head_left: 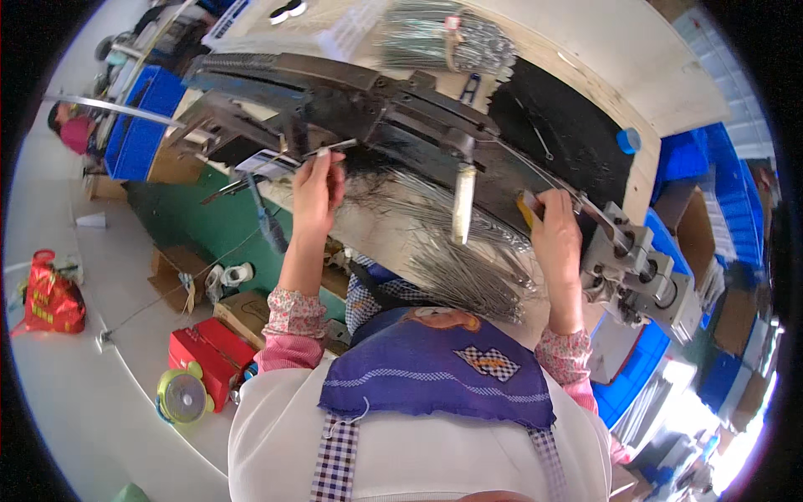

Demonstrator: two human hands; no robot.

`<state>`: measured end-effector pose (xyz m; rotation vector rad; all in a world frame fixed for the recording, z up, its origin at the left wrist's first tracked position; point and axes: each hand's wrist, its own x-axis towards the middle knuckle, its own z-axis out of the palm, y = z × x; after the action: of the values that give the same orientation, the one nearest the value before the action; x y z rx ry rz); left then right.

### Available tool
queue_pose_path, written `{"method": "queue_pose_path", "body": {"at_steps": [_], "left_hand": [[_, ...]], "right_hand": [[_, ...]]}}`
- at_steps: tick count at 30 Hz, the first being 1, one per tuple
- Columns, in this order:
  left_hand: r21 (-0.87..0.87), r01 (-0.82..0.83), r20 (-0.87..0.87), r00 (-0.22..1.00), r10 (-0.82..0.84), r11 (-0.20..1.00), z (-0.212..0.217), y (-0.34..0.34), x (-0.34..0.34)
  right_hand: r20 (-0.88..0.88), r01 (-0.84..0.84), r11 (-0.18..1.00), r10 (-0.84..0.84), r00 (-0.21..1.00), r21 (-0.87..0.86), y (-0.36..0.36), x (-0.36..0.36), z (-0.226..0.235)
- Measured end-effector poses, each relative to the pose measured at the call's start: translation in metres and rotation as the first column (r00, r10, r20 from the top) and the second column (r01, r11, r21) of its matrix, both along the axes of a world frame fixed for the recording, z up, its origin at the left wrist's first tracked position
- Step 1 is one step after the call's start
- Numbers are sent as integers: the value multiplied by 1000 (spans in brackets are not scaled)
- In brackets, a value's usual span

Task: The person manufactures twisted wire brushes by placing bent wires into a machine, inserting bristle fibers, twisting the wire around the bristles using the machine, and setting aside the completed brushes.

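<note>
Plainly slim, silvery rod [344, 145] in left fingers [321, 168]

Shiny metal rods [460, 272], matt metal rail [335, 75], cloth apron [435, 376].

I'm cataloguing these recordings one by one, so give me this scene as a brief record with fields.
Left hand: fingertips at a thin grey metal strip; grip unclear
Right hand: curled, at a small yellow object; grip unclear
Fixture: long dark metal rail, white-handled lever
Bench: loose thin silvery rods, banded silvery rod bundle
Lower left: red rectangular box, green-rimmed round fan
</note>
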<state>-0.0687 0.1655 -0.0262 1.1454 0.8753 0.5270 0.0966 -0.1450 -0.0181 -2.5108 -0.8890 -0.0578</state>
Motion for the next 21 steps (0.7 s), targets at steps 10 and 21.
{"method": "queue_pose_path", "body": {"at_steps": [10, 21], "left_hand": [[251, 750, 292, 544, -786, 612, 96, -149, 70], [-251, 574, 283, 814, -508, 780, 61, -181, 113]], "right_hand": [[64, -1, 998, -3, 998, 63, -1, 10, -23], [-177, -184, 982, 175, 969, -39, -67, -42, 81]]}}
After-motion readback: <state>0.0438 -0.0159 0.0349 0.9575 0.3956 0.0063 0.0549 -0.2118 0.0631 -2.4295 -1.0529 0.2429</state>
